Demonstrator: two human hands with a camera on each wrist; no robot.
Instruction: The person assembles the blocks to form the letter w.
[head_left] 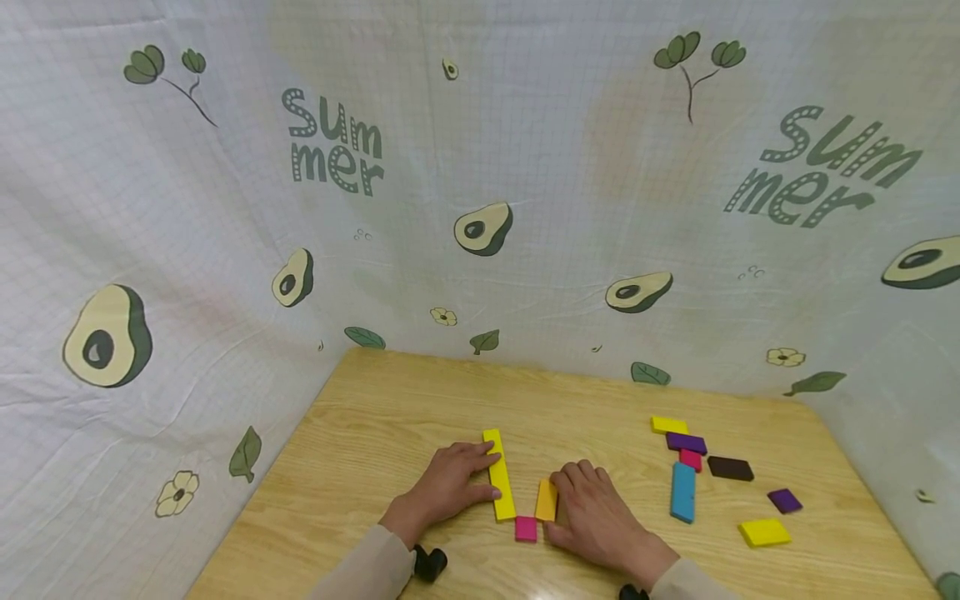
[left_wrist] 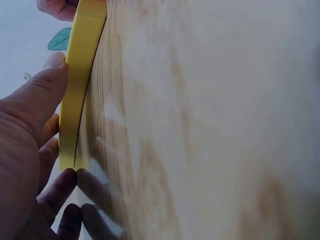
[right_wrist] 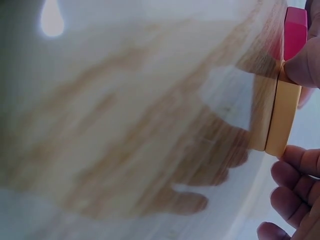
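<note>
A long yellow block (head_left: 499, 483) lies on the wooden table, slightly slanted. My left hand (head_left: 457, 479) holds it from the left, thumb near its lower part and fingertips over its upper part; the left wrist view shows the thumb against the yellow block (left_wrist: 82, 75). A small pink block (head_left: 526, 528) sits at the near end between the yellow block and a shorter orange block (head_left: 546, 500). My right hand (head_left: 596, 512) pinches the orange block at its ends, thumb beside the pink block (right_wrist: 296, 32) in the right wrist view, other fingers at the far end.
To the right lie a yellow block (head_left: 669, 425), a purple block (head_left: 686, 442), a pink block (head_left: 691, 460) and a blue block (head_left: 683, 492) in a chain. Beside them are a black block (head_left: 730, 468), a purple piece (head_left: 784, 500) and another yellow block (head_left: 764, 532). A printed cloth (head_left: 555, 167) surrounds the table.
</note>
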